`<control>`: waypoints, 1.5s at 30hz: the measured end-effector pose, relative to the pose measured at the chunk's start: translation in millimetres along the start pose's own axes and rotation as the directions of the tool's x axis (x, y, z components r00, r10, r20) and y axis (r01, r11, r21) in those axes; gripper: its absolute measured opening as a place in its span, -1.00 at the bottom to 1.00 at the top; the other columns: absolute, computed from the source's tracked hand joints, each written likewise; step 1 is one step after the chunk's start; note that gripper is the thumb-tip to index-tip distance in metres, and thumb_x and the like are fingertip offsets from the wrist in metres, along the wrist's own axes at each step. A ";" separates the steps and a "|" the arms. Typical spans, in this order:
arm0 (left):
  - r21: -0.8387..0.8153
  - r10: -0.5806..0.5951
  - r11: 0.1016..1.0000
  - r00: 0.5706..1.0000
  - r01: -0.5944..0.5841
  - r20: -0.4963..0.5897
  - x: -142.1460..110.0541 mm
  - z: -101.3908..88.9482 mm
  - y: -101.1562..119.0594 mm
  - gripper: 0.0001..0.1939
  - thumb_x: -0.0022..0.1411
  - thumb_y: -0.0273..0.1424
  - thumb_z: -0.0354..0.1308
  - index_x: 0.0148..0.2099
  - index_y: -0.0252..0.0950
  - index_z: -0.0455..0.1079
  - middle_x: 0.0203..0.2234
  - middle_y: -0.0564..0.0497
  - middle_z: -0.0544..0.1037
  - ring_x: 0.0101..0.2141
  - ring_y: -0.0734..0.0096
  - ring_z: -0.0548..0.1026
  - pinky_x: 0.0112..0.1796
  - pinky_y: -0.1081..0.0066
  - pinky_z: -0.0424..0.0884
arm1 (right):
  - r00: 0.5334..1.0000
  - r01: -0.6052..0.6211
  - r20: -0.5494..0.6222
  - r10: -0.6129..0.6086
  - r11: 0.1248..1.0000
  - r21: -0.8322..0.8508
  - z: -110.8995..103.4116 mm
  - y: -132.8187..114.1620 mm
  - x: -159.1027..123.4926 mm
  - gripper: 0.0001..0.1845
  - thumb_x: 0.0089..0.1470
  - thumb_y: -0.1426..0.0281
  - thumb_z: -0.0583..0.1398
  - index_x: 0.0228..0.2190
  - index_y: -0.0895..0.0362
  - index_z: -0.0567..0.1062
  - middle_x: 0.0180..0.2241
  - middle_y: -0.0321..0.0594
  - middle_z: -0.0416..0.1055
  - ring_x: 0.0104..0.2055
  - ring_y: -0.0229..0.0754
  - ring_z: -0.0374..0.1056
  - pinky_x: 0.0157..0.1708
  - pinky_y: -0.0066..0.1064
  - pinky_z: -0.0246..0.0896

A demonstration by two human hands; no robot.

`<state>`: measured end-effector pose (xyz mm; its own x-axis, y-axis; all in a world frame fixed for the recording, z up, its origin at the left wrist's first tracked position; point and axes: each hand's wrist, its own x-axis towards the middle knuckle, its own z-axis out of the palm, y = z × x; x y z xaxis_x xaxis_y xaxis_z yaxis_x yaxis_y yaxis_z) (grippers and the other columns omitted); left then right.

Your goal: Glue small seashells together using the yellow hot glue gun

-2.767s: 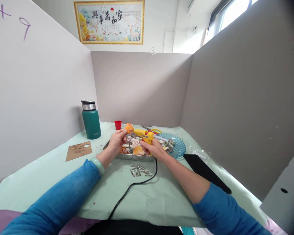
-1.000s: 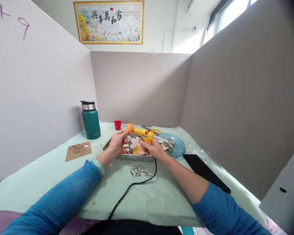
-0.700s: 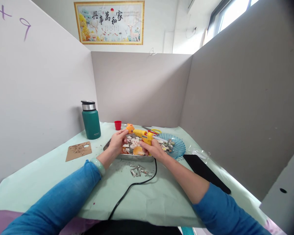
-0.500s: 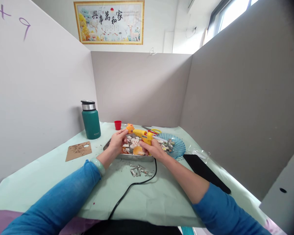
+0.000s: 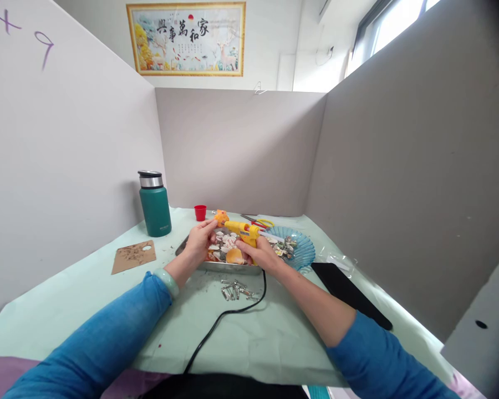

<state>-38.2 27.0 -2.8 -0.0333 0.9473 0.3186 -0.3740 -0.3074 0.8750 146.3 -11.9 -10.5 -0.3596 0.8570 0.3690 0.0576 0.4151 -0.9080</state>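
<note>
Between the fingertips of my left hand (image 5: 200,239) is a small orange piece (image 5: 222,216), perhaps a shell or a flower; its kind is hard to make out. My right hand (image 5: 261,254) grips a yellow hot glue gun (image 5: 243,229) by its handle, its nozzle pointing left at the orange piece, very close to it. A clear glue stick (image 5: 272,236) juts from the gun's rear. Below both hands lies a metal tray (image 5: 228,268) with many seashells (image 5: 234,255). The gun's black cord (image 5: 216,323) runs toward me across the table.
Metal pin backs (image 5: 235,290) lie before the tray. A blue plate (image 5: 305,247) with small pieces stands right, scissors (image 5: 263,223) behind. A red cup (image 5: 200,213), green bottle (image 5: 155,205) and brown card (image 5: 133,256) are left; a black strip (image 5: 349,293) lies right. Partitions surround the table.
The glue gun's nozzle has shifted very slightly left toward the orange piece. Both hands otherwise keep their places and their holds.
</note>
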 end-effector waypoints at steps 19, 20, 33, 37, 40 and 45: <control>0.017 -0.008 1.000 1.000 0.008 0.004 -1.2 0.4 1.3 -0.72 -0.10 -0.30 0.33 -0.35 -0.39 0.45 -0.77 0.18 0.25 -0.73 0.67 0.16 -0.67 0.57 0.04 | 0.999 0.033 -0.004 -0.033 0.999 0.035 -1.2 3.2 0.2 -0.67 0.00 0.12 0.17 -0.53 0.13 0.34 -0.70 -0.40 0.21 -0.71 -0.36 0.12 -0.68 -0.49 0.02; 0.020 -0.011 1.000 1.000 0.011 0.002 -1.2 0.5 1.4 -0.72 -0.10 -0.30 0.33 -0.36 -0.39 0.45 -0.77 0.18 0.25 -0.73 0.67 0.16 -0.67 0.57 0.04 | 1.000 0.031 -0.003 -0.031 0.999 0.033 -1.4 3.3 0.2 -0.67 0.00 0.12 0.17 -0.53 0.13 0.34 -0.70 -0.40 0.21 -0.71 -0.36 0.12 -0.68 -0.49 0.03; -0.032 -0.021 0.999 1.000 0.021 -0.020 -0.8 0.8 1.6 -0.71 -0.12 -0.32 0.35 -0.36 -0.39 0.43 -0.72 0.16 0.31 -0.73 0.69 0.16 -0.68 0.56 0.06 | 0.998 0.006 -0.068 -0.003 0.999 0.047 0.1 6.2 2.3 -0.67 -0.02 0.11 0.18 -0.47 0.15 0.35 -0.69 -0.39 0.22 -0.71 -0.36 0.11 -0.69 -0.50 0.04; -0.041 -0.023 0.999 1.000 0.023 -0.008 -1.0 0.4 1.8 -0.71 -0.12 -0.31 0.34 -0.37 -0.39 0.42 -0.72 0.16 0.30 -0.73 0.69 0.16 -0.68 0.56 0.05 | 1.000 0.009 -0.025 -0.008 0.999 0.042 -0.2 5.2 1.3 -0.67 -0.03 0.11 0.19 -0.47 0.15 0.35 -0.69 -0.40 0.22 -0.71 -0.37 0.12 -0.69 -0.50 0.03; -0.050 -0.022 0.998 1.000 0.022 0.003 -0.8 0.2 1.9 -0.72 -0.10 -0.31 0.33 -0.37 -0.39 0.41 -0.72 0.17 0.30 -0.73 0.70 0.15 -0.67 0.56 0.05 | 0.997 0.003 -0.072 0.002 0.998 0.060 0.4 3.5 1.4 -0.67 -0.06 0.11 0.20 -0.49 0.14 0.36 -0.70 -0.39 0.22 -0.72 -0.36 0.11 -0.70 -0.49 0.04; -0.094 -0.039 0.995 0.996 0.047 0.085 -3.7 3.2 4.9 -0.72 -0.08 -0.33 0.33 -0.32 -0.37 0.40 -0.71 0.19 0.27 -0.72 0.70 0.16 -0.65 0.57 0.12 | 0.975 0.008 -0.223 0.021 0.992 0.130 0.8 2.4 4.1 -0.69 -0.10 0.15 0.24 -0.45 0.14 0.38 -0.70 -0.39 0.25 -0.72 -0.36 0.12 -0.71 -0.49 0.03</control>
<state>-37.0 21.7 1.5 0.0602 0.9473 0.3145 -0.4604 -0.2532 0.8509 144.2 -7.6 -11.2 -0.1416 0.9122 0.3845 -0.0664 0.3788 -0.9231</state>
